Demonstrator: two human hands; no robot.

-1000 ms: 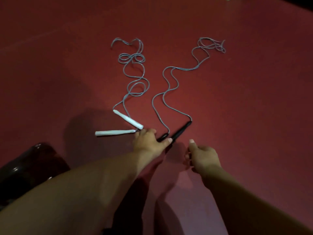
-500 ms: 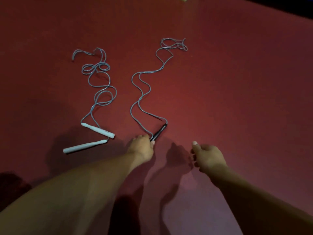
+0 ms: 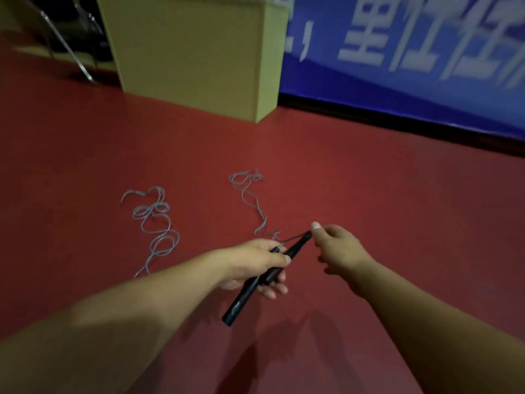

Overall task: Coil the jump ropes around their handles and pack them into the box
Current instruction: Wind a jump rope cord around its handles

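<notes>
Matt plastic handles, thin glossy cord, dull red floor

The 2 black handles (image 3: 257, 282) look like smooth matt plastic with a faint sheen near the lower end; the rope (image 3: 250, 194) running from them, and the second rope (image 3: 154, 223), read as thin, slick grey-blue cord. The floor (image 3: 369, 194) is a smooth, low-sheen red sheet. The box (image 3: 193, 52) looks like matt yellowish cardboard, the banner (image 3: 426, 75) like printed blue fabric or vinyl.

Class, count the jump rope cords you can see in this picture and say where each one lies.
2. One thin grey-blue cord lies loosely coiled on the red floor, left. The other trails from the black handles held in the left hand. Its white handles are hidden.
</notes>
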